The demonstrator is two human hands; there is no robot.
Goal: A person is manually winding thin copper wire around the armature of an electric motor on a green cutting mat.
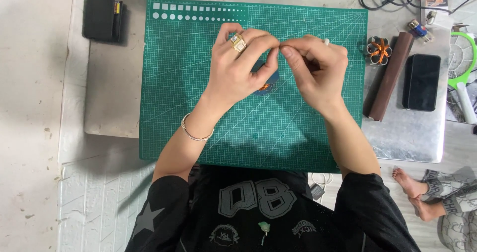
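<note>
Hands [278,63] pinched over teal disc [263,80]

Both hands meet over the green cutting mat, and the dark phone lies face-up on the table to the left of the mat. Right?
Not quite. In the head view the dark phone lies right of the green cutting mat, beside a brown bar. The left hand and right hand do meet over the mat.

Green gridded cutting mat [298,132], brown bar [391,75], black phone [421,81]

The person wears a black shirt [258,207] with grey printed letters and a grey star on one sleeve. A gold ring [238,42] and a thin silver bracelet [195,131] dress the left hand [238,65].
</note>
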